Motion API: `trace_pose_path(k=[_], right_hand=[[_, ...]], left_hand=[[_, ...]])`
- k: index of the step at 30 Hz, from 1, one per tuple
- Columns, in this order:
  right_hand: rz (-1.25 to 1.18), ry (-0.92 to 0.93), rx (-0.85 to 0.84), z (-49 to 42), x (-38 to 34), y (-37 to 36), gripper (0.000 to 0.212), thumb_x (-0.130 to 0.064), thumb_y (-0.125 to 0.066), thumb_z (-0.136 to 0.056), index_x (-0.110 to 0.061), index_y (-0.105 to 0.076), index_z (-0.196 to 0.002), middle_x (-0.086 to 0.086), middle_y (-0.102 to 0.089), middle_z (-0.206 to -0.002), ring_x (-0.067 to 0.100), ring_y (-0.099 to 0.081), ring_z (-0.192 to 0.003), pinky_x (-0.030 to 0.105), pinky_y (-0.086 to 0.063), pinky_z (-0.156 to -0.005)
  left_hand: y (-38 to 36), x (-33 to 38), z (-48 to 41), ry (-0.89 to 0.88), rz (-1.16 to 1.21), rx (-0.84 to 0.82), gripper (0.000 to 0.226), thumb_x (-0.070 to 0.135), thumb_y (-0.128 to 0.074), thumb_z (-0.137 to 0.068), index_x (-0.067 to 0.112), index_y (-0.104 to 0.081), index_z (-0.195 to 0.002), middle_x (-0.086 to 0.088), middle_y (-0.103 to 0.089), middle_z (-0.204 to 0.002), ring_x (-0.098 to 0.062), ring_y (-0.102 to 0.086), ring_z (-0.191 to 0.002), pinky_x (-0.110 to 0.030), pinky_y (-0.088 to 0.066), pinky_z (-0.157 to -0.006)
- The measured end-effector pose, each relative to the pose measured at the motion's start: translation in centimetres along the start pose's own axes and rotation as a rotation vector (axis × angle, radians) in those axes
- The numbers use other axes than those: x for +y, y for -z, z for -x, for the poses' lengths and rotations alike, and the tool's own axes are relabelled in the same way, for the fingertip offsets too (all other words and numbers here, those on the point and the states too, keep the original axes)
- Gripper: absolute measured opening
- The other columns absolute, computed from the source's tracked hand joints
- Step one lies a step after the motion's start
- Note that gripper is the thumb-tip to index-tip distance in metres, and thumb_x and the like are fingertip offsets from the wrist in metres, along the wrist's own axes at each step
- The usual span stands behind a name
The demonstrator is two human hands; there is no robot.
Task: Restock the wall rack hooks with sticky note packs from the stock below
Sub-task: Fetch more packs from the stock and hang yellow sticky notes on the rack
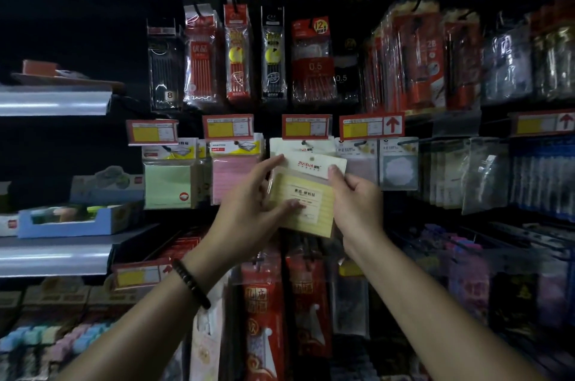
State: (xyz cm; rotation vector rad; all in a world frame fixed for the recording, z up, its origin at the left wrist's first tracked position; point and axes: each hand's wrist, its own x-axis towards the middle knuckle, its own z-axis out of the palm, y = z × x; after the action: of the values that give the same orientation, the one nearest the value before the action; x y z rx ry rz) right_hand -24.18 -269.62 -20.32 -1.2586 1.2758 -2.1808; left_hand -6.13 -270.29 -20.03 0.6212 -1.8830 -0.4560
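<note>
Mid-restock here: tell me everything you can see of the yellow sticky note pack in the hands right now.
The yellow sticky note pack is a pale yellow lined pad under a white header card with red lettering and a round hang hole; a white label sits mid-front. It is tilted slightly clockwise in front of a matching pack hanging on the hook, its hole seemingly not threaded yet. The left hand pinches its left side, thumb on the front; the right hand grips its right edge.
</note>
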Motion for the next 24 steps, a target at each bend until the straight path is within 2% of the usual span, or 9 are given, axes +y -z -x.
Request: trace_pose_path(k=[5,7,9,12,16,21,24], right_hand=[[0.062,0.055,0.038,-3.0,-0.4,-0.6,0.04,-0.04,-0.064,-0.106,-0.014,-0.072,-0.076,-0.007,-0.071,-0.062,0.003,-0.068,-0.055,0.019,-0.046,-0.045],[0.069,0.079,0.032,-3.6,-0.3,-0.8,0.041,-0.039,-0.064,-0.106,-0.013,-0.068,-0.074,-0.012,-0.065,-0.055,-0.004,-0.061,-0.047,0.016,-0.042,-0.043],[0.076,0.109,0.021,-3.9,-0.2,-1.1,0.038,-0.038,-0.065,-0.106,-0.013,-0.068,-0.076,-0.011,-0.063,-0.057,-0.005,-0.059,-0.045,0.015,-0.04,-0.042],[0.092,0.15,0.03,-4.2,-0.1,-1.4,0.034,-0.039,-0.064,-0.105,-0.016,-0.071,-0.081,-0.009,-0.068,-0.065,-0.005,-0.063,-0.051,0.012,-0.042,-0.043],[0.084,0.13,0.046,-5.0,0.1,-2.1,0.035,-0.047,-0.066,-0.103,-0.018,-0.075,-0.085,-0.003,-0.077,-0.075,0.01,-0.075,-0.068,0.021,-0.05,-0.051],[0.059,0.116,0.06,-5.4,-0.5,-2.6,0.032,-0.044,-0.068,-0.102,-0.02,-0.077,-0.084,-0.007,-0.078,-0.073,0.009,-0.076,-0.069,0.026,-0.056,-0.058],[0.043,0.13,0.052,-5.3,-0.7,-2.5,0.032,-0.041,-0.066,-0.103,-0.019,-0.078,-0.083,-0.007,-0.078,-0.073,0.008,-0.076,-0.068,0.026,-0.056,-0.055]], left_hand=[[-0.6,-0.8,-2.3,-0.027,-0.047,-0.007,0.083,0.025,-0.079,-0.092,0.039,-0.035,-0.161,0.012,-0.061,-0.123,-0.01,-0.073,-0.104,-0.039,-0.066,-0.086],[-0.6,-1.1,-2.6,-0.029,-0.016,-0.011,0.083,0.021,-0.078,-0.093,0.037,-0.034,-0.162,0.016,-0.061,-0.122,-0.006,-0.073,-0.104,-0.038,-0.066,-0.087],[-0.5,-1.4,-2.6,-0.031,-0.013,-0.013,0.083,0.018,-0.076,-0.094,0.037,-0.033,-0.163,0.019,-0.061,-0.118,-0.005,-0.073,-0.104,-0.037,-0.066,-0.088],[-0.4,-1.8,-2.8,-0.025,-0.031,-0.001,0.085,0.02,-0.076,-0.095,0.04,-0.03,-0.164,0.014,-0.064,-0.115,-0.007,-0.074,-0.102,-0.037,-0.066,-0.087],[-0.4,-2.4,-3.4,-0.04,-0.087,0.057,0.087,0.024,-0.08,-0.093,0.042,-0.031,-0.163,-0.001,-0.067,-0.109,-0.017,-0.076,-0.096,-0.042,-0.067,-0.081],[-0.1,-2.1,-3.8,-0.021,-0.113,0.039,0.094,0.024,-0.08,-0.093,0.045,-0.023,-0.165,0.001,-0.067,-0.111,-0.015,-0.075,-0.094,-0.04,-0.067,-0.079],[0.1,-1.8,-3.9,-0.021,-0.12,0.02,0.096,0.023,-0.081,-0.092,0.041,-0.022,-0.166,0.007,-0.066,-0.118,-0.013,-0.075,-0.099,-0.037,-0.067,-0.081]])
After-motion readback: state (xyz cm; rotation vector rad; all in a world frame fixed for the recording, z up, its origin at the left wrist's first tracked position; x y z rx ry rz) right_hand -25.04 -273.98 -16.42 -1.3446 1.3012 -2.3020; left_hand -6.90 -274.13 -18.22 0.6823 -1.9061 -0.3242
